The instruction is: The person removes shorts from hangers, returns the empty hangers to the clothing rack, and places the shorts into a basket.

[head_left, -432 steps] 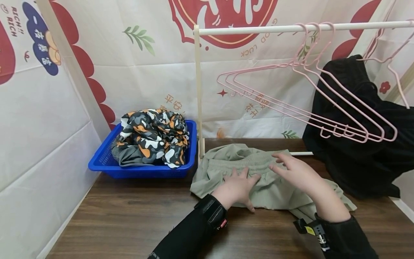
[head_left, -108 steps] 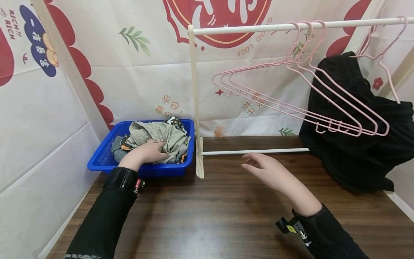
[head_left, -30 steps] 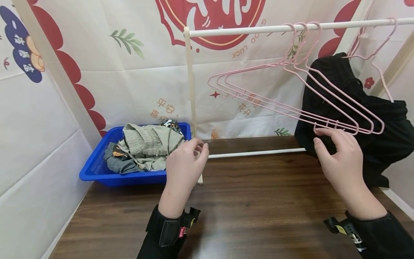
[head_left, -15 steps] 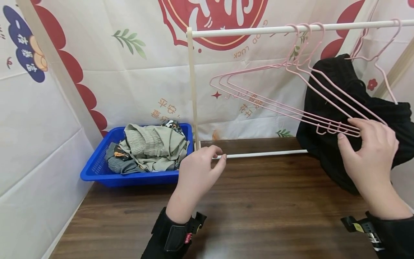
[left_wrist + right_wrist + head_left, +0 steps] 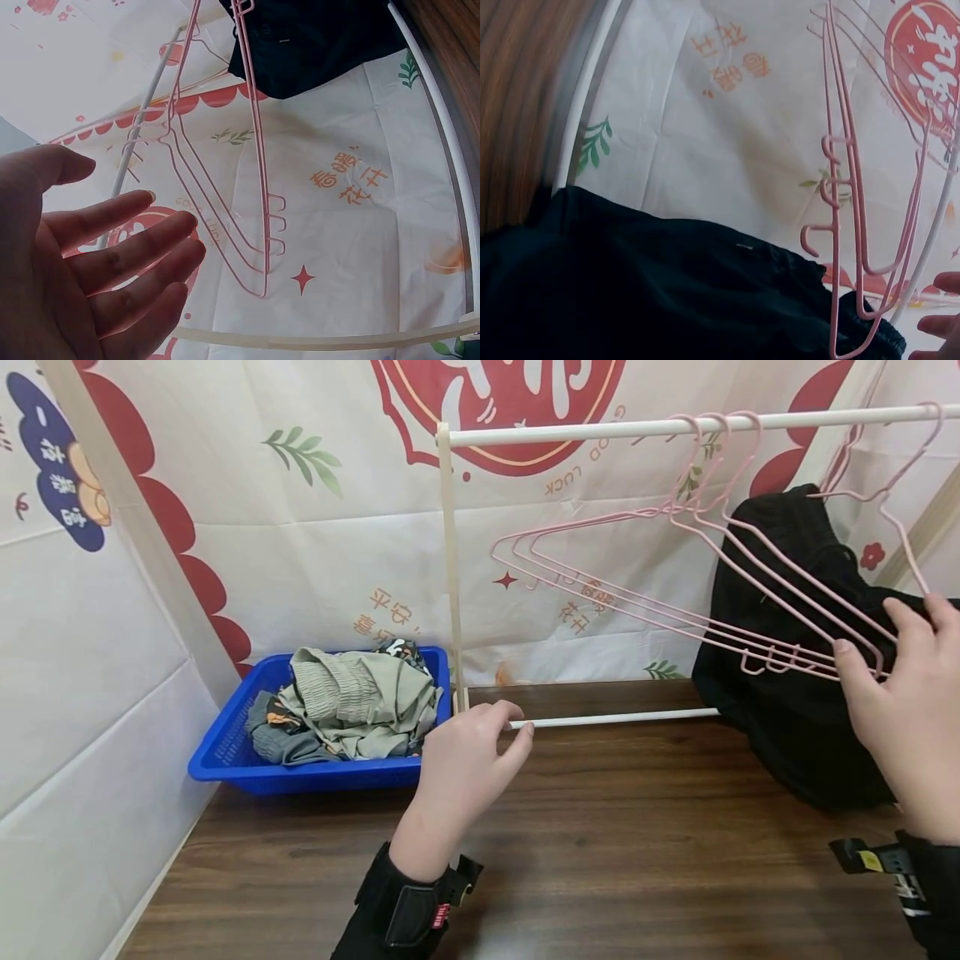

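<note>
Three pink wire hangers (image 5: 678, 517) hang from the white top rail (image 5: 600, 428) of a clothes rack, tilted down to the right. My right hand (image 5: 900, 681) reaches to their lower right ends with fingers spread; the hanger corner lies between thumb and fingers, and no grip shows. A black garment (image 5: 795, 727) hangs behind them from a further pink hanger. My left hand (image 5: 480, 747) hovers open over the table, holding nothing, just in front of the rack's lower rail (image 5: 622, 720). The left wrist view shows its open palm (image 5: 97, 277) below the hangers (image 5: 262, 225).
A blue basket (image 5: 225, 760) at the back left holds an olive garment (image 5: 352, 693) on top of patterned clothes. The rack's upright post (image 5: 450, 568) stands beside it. The brown wooden table (image 5: 600, 860) is walled by printed white sheets (image 5: 112, 652).
Over the last second my right hand slid right along the hangers to their far ends. The left hand drifted slightly right. Earlier, the olive garment went from the table into the basket.
</note>
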